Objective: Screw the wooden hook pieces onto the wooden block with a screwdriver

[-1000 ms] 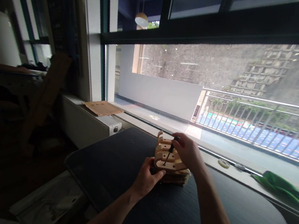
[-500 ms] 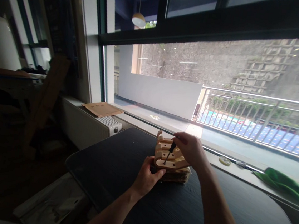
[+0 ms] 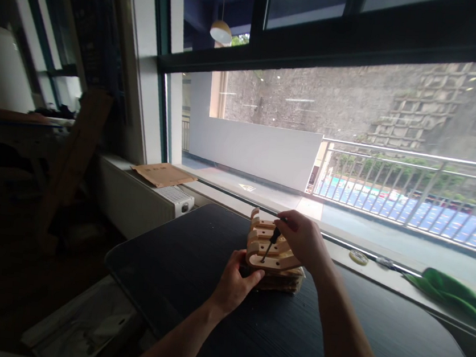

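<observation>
My right hand [image 3: 298,237] is closed around the handle of a screwdriver [image 3: 272,241] with a dark grip. The screwdriver stands tilted, its tip at a hole in the nearest arm of a pale wooden piece [image 3: 276,261] with several curved, hook-like arms and dark holes. That wooden piece rests on a brownish block [image 3: 281,281] with rough edges, on the dark table [image 3: 195,254]. My left hand [image 3: 235,281] grips the near left corner of the wooden piece, thumb in front. Its other fingers are partly hidden behind the wood.
Behind the table runs a window sill with a roll of tape [image 3: 358,257] and a green cloth [image 3: 456,296]. A brown paper envelope [image 3: 163,174] lies at the left end, by a white radiator [image 3: 179,199]. A cardboard piece [image 3: 74,165] leans at far left.
Almost nothing differs. Both hands, the screwdriver and the wooden piece keep their places, with the screwdriver's tip still at the same hole.
</observation>
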Demonstrator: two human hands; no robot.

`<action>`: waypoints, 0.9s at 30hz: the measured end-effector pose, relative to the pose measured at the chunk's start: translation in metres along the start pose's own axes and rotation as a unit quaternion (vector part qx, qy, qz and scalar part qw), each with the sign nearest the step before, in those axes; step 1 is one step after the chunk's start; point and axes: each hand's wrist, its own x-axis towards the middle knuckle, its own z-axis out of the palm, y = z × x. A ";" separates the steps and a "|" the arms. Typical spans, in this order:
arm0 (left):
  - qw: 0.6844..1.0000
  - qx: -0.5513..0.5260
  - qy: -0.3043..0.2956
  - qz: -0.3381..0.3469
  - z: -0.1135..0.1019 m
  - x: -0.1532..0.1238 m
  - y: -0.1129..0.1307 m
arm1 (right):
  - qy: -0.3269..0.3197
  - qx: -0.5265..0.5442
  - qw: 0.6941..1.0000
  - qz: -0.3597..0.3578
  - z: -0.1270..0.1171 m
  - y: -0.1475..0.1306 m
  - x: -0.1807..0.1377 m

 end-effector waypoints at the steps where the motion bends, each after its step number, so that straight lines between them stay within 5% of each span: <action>1: 1.000 0.000 -0.001 0.001 0.000 0.000 0.000 | 0.003 -0.008 1.000 0.003 0.000 0.001 0.000; 12: 1.000 0.010 -0.005 0.007 0.001 0.001 -0.006 | -0.027 -0.010 0.999 -0.038 0.004 -0.005 -0.001; 21: 1.000 0.008 0.004 0.002 0.001 0.000 0.000 | -0.015 -0.081 0.997 0.011 0.001 -0.002 0.000; 27: 1.000 0.008 -0.005 0.005 0.001 0.001 -0.004 | -0.050 -0.111 0.992 -0.044 0.005 -0.012 -0.002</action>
